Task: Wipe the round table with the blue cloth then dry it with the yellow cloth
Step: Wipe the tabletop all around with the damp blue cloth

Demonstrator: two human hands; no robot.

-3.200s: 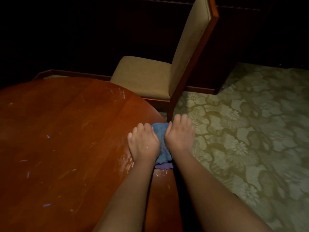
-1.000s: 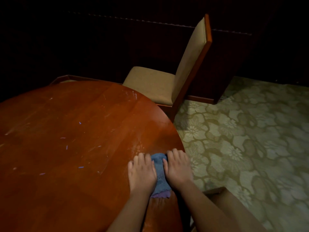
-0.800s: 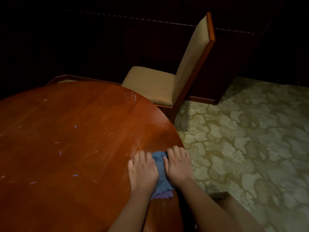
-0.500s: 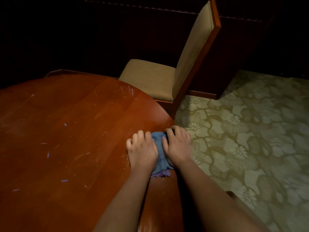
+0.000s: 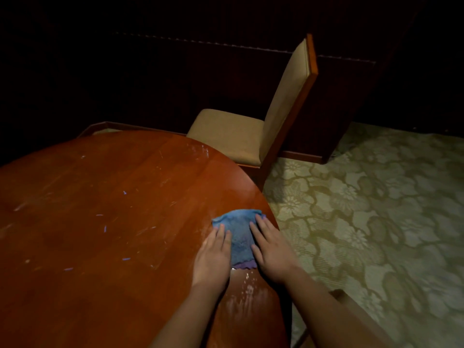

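Observation:
The blue cloth lies spread on the round reddish wooden table, close to its right edge. My left hand presses flat on the cloth's left side with straight fingers. My right hand presses flat on its right side, at the table's rim. A purple hem shows at the cloth's near end. Wet streaks glisten on the wood just below the cloth. No yellow cloth is in view.
Small blue lint specks and pale scratches dot the tabletop. A tan upholstered chair stands beyond the table's far right edge. Patterned green carpet covers the floor on the right. A brown chair edge sits at bottom right.
Both hands have slid back toward me on the cloth, so more blue fabric shows beyond the fingertips. The fingers now lie straighter and flatter.

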